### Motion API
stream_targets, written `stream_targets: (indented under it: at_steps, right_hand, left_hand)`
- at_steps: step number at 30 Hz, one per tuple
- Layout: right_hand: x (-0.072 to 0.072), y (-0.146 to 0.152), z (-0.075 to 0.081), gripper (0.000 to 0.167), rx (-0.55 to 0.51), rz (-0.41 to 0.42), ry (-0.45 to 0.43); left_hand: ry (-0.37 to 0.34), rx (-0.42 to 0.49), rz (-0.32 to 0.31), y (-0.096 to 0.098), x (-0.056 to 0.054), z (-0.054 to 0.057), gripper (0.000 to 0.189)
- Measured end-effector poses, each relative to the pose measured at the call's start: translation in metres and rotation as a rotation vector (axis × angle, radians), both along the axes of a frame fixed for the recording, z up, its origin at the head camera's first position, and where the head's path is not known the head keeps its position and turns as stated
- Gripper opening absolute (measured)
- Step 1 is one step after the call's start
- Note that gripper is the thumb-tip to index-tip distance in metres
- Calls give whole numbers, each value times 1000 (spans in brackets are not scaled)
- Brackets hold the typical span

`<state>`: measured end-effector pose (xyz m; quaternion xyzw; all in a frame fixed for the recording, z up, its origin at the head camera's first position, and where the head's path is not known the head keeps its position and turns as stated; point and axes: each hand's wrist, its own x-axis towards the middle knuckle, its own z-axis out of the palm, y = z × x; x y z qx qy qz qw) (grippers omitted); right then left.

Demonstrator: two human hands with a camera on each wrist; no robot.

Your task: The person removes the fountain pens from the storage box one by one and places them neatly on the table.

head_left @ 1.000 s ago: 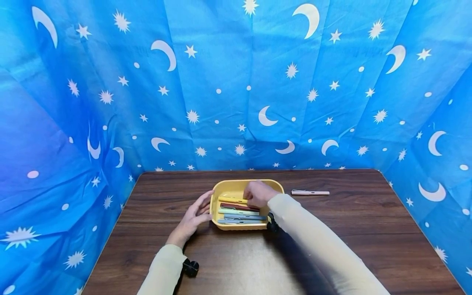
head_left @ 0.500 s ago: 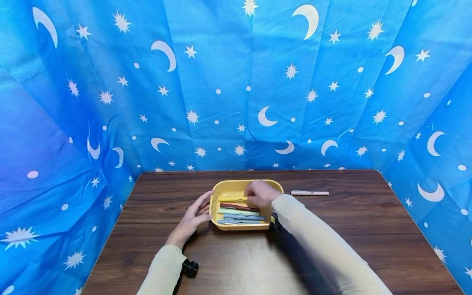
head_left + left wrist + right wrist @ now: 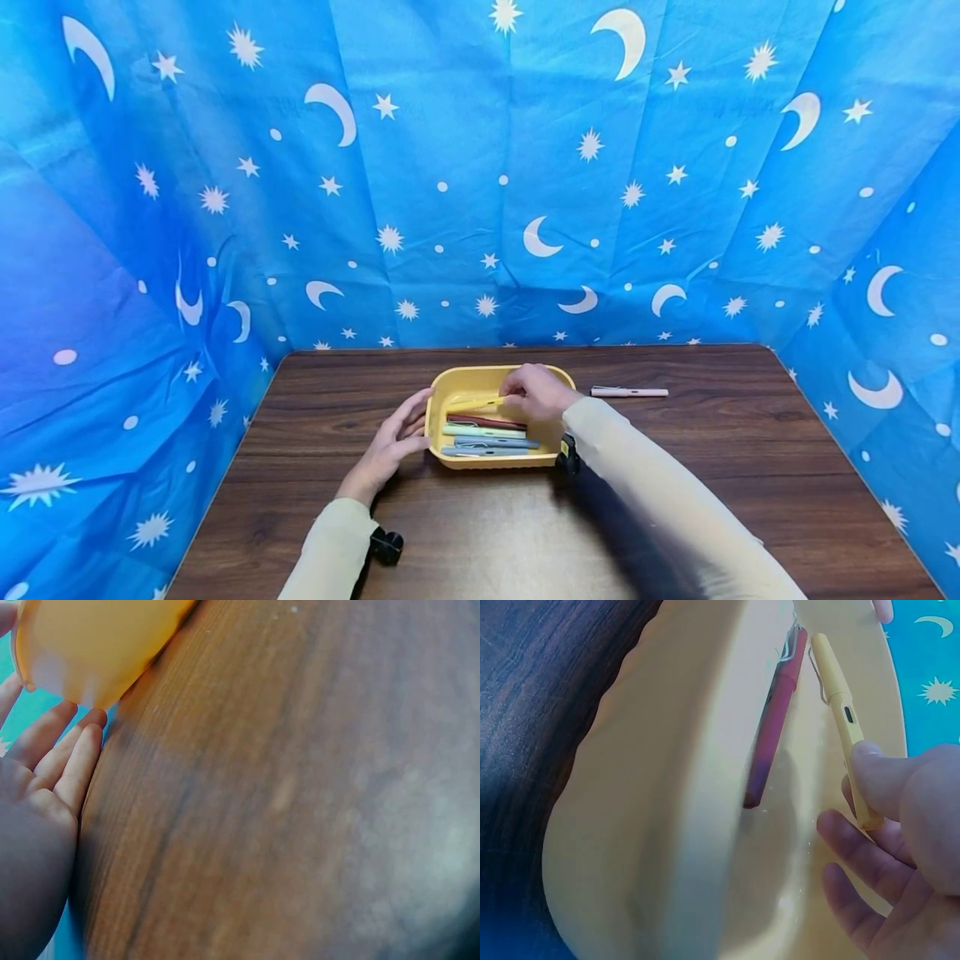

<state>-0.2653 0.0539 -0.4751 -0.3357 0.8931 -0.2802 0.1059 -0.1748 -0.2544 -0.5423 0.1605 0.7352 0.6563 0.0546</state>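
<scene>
A yellow plastic bin (image 3: pixel 468 385) stands on the table with several pens in it. My right hand (image 3: pixel 540 393) reaches in and pinches a yellow pen (image 3: pixel 849 716) near one end, thumb against the barrel. In the right wrist view that pen slants close over the bin's floor, its clip end pointing away from the hand. A dark red pen (image 3: pixel 776 735) lies beside it. Nearer the front are a mint green pen (image 3: pixel 483 431) and blue-grey pens (image 3: pixel 495 442). My left hand (image 3: pixel 386 450) rests at the bin's left end, fingers spread and fairly straight along its outside wall.
A pale pink pen (image 3: pixel 630 392) lies on the dark wooden table (image 3: pixel 472 533) just right of the bin. Blue cloth (image 3: pixel 450 208) printed with moons and stars hangs behind the table and along both sides.
The right hand has shifted slightly right, and the yellow pen has tilted, its held end rising off the bin's floor. My left hand and the other pens stay put.
</scene>
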Motion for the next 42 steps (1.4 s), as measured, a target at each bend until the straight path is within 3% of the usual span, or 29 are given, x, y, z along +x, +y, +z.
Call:
stream_targets:
  at_steps: [23, 32, 42]
  right_hand:
    - [9, 29, 20, 17, -130, 63, 143]
    - [15, 51, 24, 17, -204, 28, 176]
    - [21, 71, 28, 13, -249, -41, 156]
  left_hand:
    - [-32, -17, 19, -1, 2, -1, 78]
    - [-43, -21, 25, -1, 0, -2, 78]
    - [-53, -33, 33, -1, -2, 0, 78]
